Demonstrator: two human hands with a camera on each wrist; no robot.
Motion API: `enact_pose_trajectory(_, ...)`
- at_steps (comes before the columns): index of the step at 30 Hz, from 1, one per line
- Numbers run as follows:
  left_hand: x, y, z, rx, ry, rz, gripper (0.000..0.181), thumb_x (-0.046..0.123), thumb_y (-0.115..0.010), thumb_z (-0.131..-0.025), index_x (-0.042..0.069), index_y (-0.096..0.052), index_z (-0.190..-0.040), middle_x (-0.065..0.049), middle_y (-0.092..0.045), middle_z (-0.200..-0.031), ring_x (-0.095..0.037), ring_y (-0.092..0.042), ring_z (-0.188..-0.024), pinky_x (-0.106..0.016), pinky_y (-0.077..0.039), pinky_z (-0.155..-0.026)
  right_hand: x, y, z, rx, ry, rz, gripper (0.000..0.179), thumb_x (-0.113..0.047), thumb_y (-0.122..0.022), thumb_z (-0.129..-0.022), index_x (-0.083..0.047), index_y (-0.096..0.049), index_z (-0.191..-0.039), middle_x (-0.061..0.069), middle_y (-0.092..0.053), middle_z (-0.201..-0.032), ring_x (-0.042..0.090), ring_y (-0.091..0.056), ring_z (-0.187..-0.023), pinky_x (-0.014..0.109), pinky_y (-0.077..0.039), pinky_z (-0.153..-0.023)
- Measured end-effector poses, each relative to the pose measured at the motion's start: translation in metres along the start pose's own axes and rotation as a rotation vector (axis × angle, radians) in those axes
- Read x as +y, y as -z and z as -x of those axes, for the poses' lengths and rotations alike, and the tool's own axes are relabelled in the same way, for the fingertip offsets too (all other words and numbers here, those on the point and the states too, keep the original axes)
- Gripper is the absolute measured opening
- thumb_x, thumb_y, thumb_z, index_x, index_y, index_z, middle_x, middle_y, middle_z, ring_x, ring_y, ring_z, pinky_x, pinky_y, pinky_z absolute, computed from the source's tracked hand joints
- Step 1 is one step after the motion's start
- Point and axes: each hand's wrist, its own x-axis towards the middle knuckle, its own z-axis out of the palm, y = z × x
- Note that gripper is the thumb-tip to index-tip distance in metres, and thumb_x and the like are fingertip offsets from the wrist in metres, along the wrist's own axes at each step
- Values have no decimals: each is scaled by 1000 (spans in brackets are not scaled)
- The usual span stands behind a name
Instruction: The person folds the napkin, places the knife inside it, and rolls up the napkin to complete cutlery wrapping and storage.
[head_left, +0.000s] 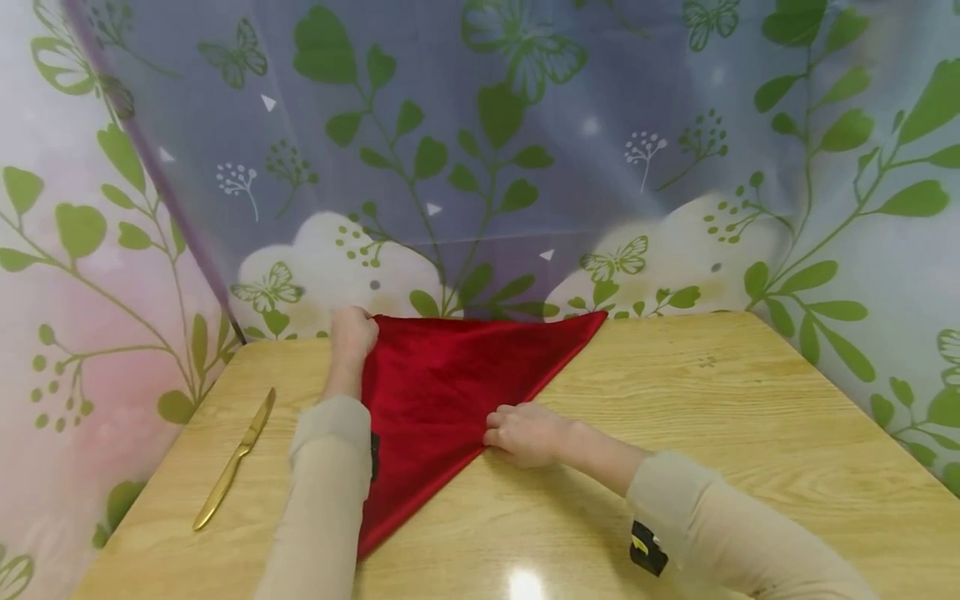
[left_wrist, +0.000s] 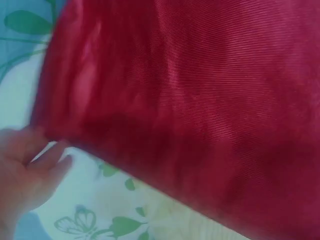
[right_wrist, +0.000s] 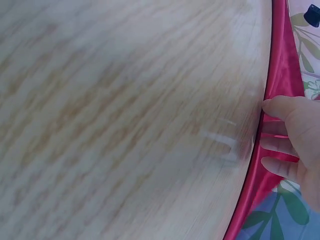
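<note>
In the head view, the lower left edge of the glossy red cloth (head_left: 442, 375) is hidden behind the left sleeve (head_left: 326, 500), and the fingertips of the left-hand grip (head_left: 354, 333) are concealed. Both that sleeve and the right sleeve (head_left: 742, 517) are cut off at the bottom, as is the wooden surface (head_left: 750, 425). In the left wrist view, the left-hand grip is cropped at the left and blurred. In the right wrist view, the right-hand grip (right_wrist: 302, 140) is cropped at the right; whether the cloth is pinched cannot be told. A dark object (right_wrist: 312, 16), upper right, cannot be identified.
</note>
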Motion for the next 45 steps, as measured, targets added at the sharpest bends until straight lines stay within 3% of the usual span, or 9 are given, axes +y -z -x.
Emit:
enact_pose_trajectory(4, -92, -71, -72, -162, 15, -118, 49, 38, -68, -78, -4, -64, -103, -21, -61, -104, -38, -57, -94, -45, -46, -79, -2, 1, 0, -16, -3, -23, 6, -20, -63, -83, -18, -65, -88, -4, -55, -82, 16, -54, -78, 25, -42, -58)
enact_pose_trajectory(6, -108, -79, -78, -246, 17, -169, 52, 40, -70, -76, -5, -64, -100, -22, -60, -103, -39, -57, -93, -45, -46, -79, -1, 1, 0, -15, -10, -34, 6, -19, -63, -83, -18, -65, -88, -4, -55, -83, 16, -54, -78, 26, -43, -58)
enact_pose_trajectory(9, -86, -54, -46, -374, 15, -244, 42, 33, -69, -78, -4, -65, -97, -21, -61, -102, -37, -57, -93, -45, -46, -81, 2, 1, 1, -6, -19, -44, 5, -17, -64, -82, -17, -65, -87, -4, -55, -83, 17, -54, -79, 26, -43, -59)
enact_pose_trajectory(14, -53, -17, 1, -616, -114, -331, 32, 33, -71, -77, 2, -67, -82, -10, -62, -82, -25, -57, -75, -37, -47, -68, 7, 0, 2, 9, -11, -39, 5, -16, -65, -82, -17, -66, -86, -3, -57, -82, 17, -55, -78, 26, -44, -60)
enact_pose_trajectory(20, 37, 33, 92, -730, -221, -473, 18, 21, -71, -79, 4, -67, -76, -2, -60, -71, -16, -53, -67, -31, -46, -67, 12, -6, -1, -8, -73, 6, 4, -17, -65, -81, -17, -66, -85, -3, -55, -79, 17, -55, -77, 27, -43, -56)
enact_pose_trajectory(26, 90, 41, 152, -730, -437, -541, 16, 25, -70, -80, 11, -66, -74, 5, -60, -69, -12, -55, -68, -29, -45, -64, 23, -10, -2, -34, -139, 69, 7, -11, -67, -77, -15, -64, -81, 0, -54, -76, 19, -55, -74, 29, -43, -51)
enact_pose_trajectory(33, 131, 11, 195, -584, -607, -536, 30, 34, -65, -84, 17, -53, -62, 6, -47, -55, -13, -51, -54, -32, -43, -51, 30, -11, -6, 15, -92, 117, 7, -15, -69, -75, -14, -62, -76, -1, -55, -73, 18, -54, -73, 29, -43, -52)
enact_pose_trajectory(41, 143, -27, 223, -279, -786, -727, 25, 18, -62, -80, 14, -53, -57, 0, -53, -57, -18, -55, -52, -30, -42, -43, 29, -8, -10, 76, 4, 84, 9, -13, -69, -76, -15, -61, -73, -2, -55, -72, 18, -55, -68, 28, -43, -54)
enact_pose_trajectory(45, 144, -31, 229, -263, -753, -777, 22, 17, -63, -79, 14, -55, -59, 0, -53, -58, -17, -54, -53, -30, -42, -44, 27, -10, -9, 41, -10, 106, 8, -10, -67, -76, -15, -60, -75, -2, -55, -74, 19, -56, -67, 29, -44, -54)
